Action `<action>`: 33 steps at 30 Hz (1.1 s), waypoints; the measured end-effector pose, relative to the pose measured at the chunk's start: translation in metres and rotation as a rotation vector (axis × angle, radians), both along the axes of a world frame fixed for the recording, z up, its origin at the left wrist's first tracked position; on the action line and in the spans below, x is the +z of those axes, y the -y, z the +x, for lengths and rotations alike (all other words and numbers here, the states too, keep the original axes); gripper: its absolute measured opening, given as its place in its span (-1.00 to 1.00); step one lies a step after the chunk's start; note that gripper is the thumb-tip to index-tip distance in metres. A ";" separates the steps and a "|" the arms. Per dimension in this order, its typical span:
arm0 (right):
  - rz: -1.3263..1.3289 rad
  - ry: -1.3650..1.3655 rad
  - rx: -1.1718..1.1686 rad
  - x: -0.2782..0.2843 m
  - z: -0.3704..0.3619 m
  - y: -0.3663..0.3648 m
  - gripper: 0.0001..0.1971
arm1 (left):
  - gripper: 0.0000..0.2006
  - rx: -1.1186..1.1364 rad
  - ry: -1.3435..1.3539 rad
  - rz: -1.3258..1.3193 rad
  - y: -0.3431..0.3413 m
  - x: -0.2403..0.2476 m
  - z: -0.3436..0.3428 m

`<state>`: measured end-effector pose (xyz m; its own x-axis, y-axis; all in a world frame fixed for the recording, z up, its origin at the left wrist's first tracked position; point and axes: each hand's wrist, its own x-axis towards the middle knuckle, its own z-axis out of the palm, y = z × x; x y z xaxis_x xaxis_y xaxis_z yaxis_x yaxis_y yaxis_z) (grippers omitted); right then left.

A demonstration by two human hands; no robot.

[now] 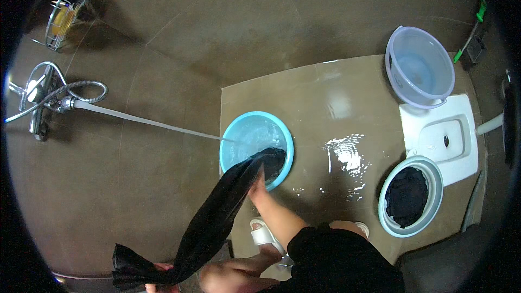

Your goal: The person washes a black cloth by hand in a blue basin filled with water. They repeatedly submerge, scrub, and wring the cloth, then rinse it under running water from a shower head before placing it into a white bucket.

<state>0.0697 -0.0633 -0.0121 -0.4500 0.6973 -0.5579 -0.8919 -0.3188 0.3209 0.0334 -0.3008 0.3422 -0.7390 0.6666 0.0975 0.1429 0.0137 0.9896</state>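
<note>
A long black garment (214, 228), possibly trousers, stretches from the lower left up to a blue basin (290, 152) on the floor. Its far end hangs into the basin, where water runs in and ripples. My right hand (257, 185) is closed on the garment at the basin's near rim. Down at the lower left, my left hand (163, 282) grips the garment's other end, its fingers partly covered by the fabric. Whether the garment has one leg or more cannot be made out.
A wall tap (40, 95) with a coiled hose sends a water stream (152, 123) into the basin. On the right stand a pale bucket (420, 68), a white squat toilet (467, 130) and a light basin (434, 214) holding dark cloth (406, 198). A wire rack (68, 11) hangs upper left. The floor is wet.
</note>
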 end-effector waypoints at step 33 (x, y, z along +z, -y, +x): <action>0.445 0.289 0.840 0.092 0.064 -0.004 -0.61 | -0.10 -0.938 -0.528 -0.475 -0.212 -0.175 0.007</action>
